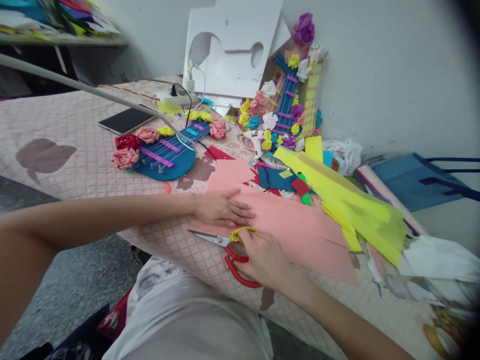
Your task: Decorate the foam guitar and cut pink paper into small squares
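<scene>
A large pink sheet (292,220), paper or felt-like fabric, lies across the front of the table with a smaller pink piece behind its left part. My left hand (225,210) rests flat on the sheet's left part, fingers stretched out. Beside it, my right hand (262,255) grips scissors (243,275) with red handles and yellow wrapping. Their blades point left along the sheet's near edge; whether the sheet is between them I cannot tell.
A blue toy guitar (165,162) with fabric flowers lies behind my left arm. Behind the sheet are a white glue gun (255,142), yellow sheets (348,195) and scraps. A phone or tablet (125,119), a power strip (176,97) and flowered guitars (287,100) stand farther back.
</scene>
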A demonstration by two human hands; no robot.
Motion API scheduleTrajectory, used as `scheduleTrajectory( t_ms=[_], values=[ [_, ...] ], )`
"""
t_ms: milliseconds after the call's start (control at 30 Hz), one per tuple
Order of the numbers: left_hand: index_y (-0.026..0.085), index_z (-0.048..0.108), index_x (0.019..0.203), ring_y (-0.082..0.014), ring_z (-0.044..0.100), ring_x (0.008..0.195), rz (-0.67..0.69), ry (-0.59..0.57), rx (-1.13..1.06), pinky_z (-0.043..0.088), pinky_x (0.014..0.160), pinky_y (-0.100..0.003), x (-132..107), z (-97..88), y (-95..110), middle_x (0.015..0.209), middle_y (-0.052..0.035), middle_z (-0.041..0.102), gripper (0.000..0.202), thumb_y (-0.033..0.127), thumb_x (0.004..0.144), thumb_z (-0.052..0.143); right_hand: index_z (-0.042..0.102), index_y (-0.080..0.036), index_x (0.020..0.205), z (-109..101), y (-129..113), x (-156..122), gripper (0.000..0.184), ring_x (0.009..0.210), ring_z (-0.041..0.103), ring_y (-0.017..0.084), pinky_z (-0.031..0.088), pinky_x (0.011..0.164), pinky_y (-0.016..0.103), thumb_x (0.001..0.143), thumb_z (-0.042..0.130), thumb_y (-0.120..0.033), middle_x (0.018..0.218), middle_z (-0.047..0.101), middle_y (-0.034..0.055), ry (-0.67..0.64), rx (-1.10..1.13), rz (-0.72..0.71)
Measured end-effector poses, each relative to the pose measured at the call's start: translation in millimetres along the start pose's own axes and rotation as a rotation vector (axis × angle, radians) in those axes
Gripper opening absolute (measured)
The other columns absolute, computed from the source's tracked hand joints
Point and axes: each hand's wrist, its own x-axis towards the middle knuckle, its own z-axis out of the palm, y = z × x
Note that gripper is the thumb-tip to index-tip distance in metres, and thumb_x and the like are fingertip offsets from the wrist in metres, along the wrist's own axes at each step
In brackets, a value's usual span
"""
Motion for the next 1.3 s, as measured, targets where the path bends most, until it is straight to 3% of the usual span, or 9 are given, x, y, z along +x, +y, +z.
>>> scheduleTrajectory(
  t_ms=[133,367,867,1133,1300],
  values=[
    [0.040,0.034,0.137,-0.0174,0.023,0.138,0.017,0.029,-0.002,-0.008,0.112,-0.042,0.0,0.8,0.1,0.146,0.0045,0.032,0.048,0.028,0.091,0.038,0.052,-0.018,0.092,0.4,1.6,0.8,0.030,0.075,0.063,0.024,0.041,0.062,0.029,0.075,0.063,-0.040,0.079,0.067,0.0072,-0.025,-0.055,-0.022],
    [0.037,0.039,0.135,-0.0185,0.025,0.137,-0.003,0.024,-0.011,-0.010,0.111,-0.045,0.7,-1.3,1.6,0.145,0.0027,0.034,0.046,0.026,0.090,0.041,0.052,-0.018,0.098,-2.2,0.2,5.8,0.035,0.083,0.063,0.025,0.043,0.067,0.030,0.074,0.064,-0.039,0.085,0.067,0.0078,-0.016,-0.029,-0.018],
    [0.030,0.031,0.140,-0.0171,0.023,0.138,0.110,0.055,0.116,-0.019,0.108,-0.043,-1.1,3.6,-5.0,0.146,-0.0028,0.033,0.046,0.030,0.094,0.033,0.052,-0.018,0.092,-1.3,-2.3,3.3,0.029,0.080,0.063,0.025,0.043,0.066,0.031,0.073,0.064,-0.038,0.082,0.067,0.0065,0.008,-0.028,-0.004],
    [0.033,0.032,0.139,-0.0178,0.024,0.137,0.100,0.056,0.090,-0.016,0.109,-0.046,-0.7,1.0,-2.4,0.146,-0.0020,0.033,0.046,0.029,0.094,0.035,0.052,-0.018,0.093,3.2,-1.5,5.7,0.034,0.073,0.063,0.024,0.042,0.060,0.030,0.073,0.067,-0.041,0.078,0.067,0.0059,0.025,-0.059,-0.047],
    [0.036,0.033,0.138,-0.0182,0.028,0.136,0.106,0.085,0.041,-0.009,0.112,-0.045,-2.2,-1.9,1.2,0.144,-0.0012,0.037,0.047,0.027,0.092,0.039,0.052,-0.018,0.091,5.2,5.1,-5.5,0.030,0.077,0.063,0.024,0.044,0.065,0.031,0.073,0.066,-0.036,0.082,0.066,0.0070,0.079,0.001,-0.105]
  ],
)
